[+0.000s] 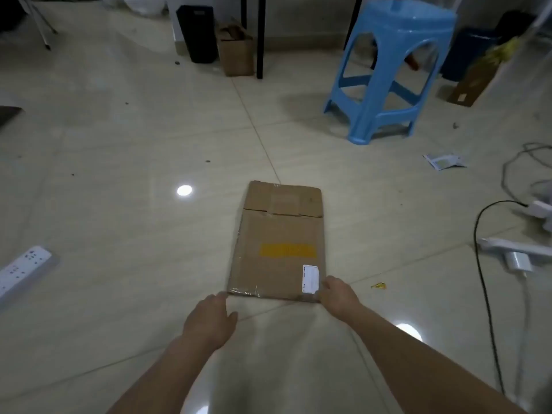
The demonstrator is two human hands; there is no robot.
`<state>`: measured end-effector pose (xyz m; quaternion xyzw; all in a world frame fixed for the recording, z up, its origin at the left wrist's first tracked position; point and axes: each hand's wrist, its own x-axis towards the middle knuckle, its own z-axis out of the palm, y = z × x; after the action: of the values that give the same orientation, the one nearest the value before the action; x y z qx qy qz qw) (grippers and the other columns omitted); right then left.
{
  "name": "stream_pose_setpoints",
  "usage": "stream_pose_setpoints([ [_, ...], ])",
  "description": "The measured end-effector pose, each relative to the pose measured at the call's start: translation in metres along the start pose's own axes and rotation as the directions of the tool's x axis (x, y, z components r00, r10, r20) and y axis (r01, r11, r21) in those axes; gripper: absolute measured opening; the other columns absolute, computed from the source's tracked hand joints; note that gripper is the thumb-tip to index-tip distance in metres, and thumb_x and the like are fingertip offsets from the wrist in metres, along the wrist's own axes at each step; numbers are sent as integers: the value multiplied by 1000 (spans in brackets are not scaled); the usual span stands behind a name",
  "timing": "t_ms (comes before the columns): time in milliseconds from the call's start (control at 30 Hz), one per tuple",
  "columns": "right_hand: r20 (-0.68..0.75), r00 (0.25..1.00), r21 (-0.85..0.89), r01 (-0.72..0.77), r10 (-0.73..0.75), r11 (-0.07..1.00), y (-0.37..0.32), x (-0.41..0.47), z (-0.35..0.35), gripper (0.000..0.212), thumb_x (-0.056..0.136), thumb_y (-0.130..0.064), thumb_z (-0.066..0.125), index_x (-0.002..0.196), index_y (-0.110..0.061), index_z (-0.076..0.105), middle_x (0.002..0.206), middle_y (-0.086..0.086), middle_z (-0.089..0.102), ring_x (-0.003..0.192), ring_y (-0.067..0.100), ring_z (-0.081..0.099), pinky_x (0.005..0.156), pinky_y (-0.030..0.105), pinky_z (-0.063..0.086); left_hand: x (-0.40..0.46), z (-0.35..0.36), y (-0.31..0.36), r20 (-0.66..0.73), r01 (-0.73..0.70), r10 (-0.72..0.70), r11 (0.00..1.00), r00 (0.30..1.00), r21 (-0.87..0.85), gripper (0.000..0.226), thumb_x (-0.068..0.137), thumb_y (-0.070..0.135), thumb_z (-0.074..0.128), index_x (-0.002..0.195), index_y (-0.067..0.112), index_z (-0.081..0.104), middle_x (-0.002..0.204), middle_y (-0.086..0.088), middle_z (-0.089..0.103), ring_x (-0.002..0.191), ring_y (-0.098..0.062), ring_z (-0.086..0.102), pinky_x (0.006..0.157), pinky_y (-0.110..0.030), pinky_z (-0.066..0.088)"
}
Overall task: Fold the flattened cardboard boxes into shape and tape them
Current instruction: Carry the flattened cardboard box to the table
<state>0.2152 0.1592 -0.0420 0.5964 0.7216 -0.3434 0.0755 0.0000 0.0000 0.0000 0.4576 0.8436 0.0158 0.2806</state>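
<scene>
**Cardboard box lying flat, folding not yet begun**

Cardboard box (277,243) is lying completely flat on the tiled floor (119,174), stretching straight away from both hands, its near edge right at the fingertips. Nothing about it is standing up: the panels are pressed together, the far flaps are lying level with the rest, and strips of old clear tape are glinting along its edges. A yellow patch and a white label (310,278) are showing on the upper face, the label sitting just beside the right hand.

Left hand (210,319) is reaching for the near left corner, fingers relaxed and only lightly bent, the tips touching or nearly touching the edge; I cannot tell which. Right hand (337,294) is resting at the near right corner with its fingers curling down over the edge, seemingly taking hold of it, though the fingertips are hidden beneath the hand.

By my reckoning the job is sitting at its very start. Opening the box into shape, folding the flaps shut and taping the seams are all waiting to be done. No tape roll is showing anywhere near either hand. Off beyond the right hand a blue stool (388,70) is standing well apart, and a power strip (24,270) is lying far out past the left hand.
</scene>
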Motion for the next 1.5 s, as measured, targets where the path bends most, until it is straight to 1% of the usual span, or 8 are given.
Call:
stream_pose_setpoints([
  [433,-287,848,250,-383,446,889,-10,42,62,77,71,-48,77,124,-4,43,128,15,47,121,30,44,95,38,40,18,48,-22,16,98,-97,992,995,-78,64,96,38,52,150,16,26,147,-8,40,134,-25,39,106,-31,34],
  [600,-137,824,407,-459,550,789,-8,51,55,78,52,-41,89,116,-10,55,117,13,60,107,31,59,88,36,48,11,57,-21,42,91,-88,992,995,-89,66,96,38,51,151,17,21,148,-7,38,135,-24,37,107,-32,33],
  [733,-116,903,481,-313,413,819,-6,49,49,52,74,-29,79,118,-8,62,119,15,62,105,32,61,82,34,50,3,56,-19,57,116,-112,991,992,-73,69,96,37,53,152,17,19,149,-8,37,136,-25,36,107,-33,33],
  [867,75,980,901,-146,184,409,-16,22,28,35,89,-2,60,122,-9,50,115,15,59,96,34,64,69,39,59,-7,44,-15,17,122,-123,992,992,11,80,93,38,57,154,15,11,157,-8,24,143,-24,24,113,-32,28],
  [1067,174,984,949,-160,-28,273,-49,-43,-56,35,91,0,56,125,0,48,107,29,63,75,37,68,55,31,57,-44,-19,8,-373,-10,96,974,923,227,113,67,36,86,151,-1,19,156,-21,24,146,-36,21,120,-43,16],
  [1233,327,937,916,-284,-120,283,-79,-140,-150,19,92,-2,54,110,6,52,91,26,62,60,26,67,52,27,56,-101,-118,39,-384,-150,266,940,884,305,101,42,22,96,131,3,53,126,-18,62,117,-37,60,104,-48,37],
  [1367,398,909,881,-341,-126,328,-117,-213,-234,17,93,-5,54,106,6,56,90,25,65,61,25,67,52,27,55,-166,-203,77,-233,-166,210,966,950,197,51,81,8,67,129,24,59,110,-9,69,88,-35,68,68,-40,56],
  [1500,274,962,698,-190,-12,690,-172,-280,-325,45,97,-26,53,127,7,46,97,24,64,77,33,67,68,39,56,-231,-309,121,-278,-107,171,968,945,228,49,93,10,47,136,35,51,106,-6,70,94,-30,66,75,-37,49],
])
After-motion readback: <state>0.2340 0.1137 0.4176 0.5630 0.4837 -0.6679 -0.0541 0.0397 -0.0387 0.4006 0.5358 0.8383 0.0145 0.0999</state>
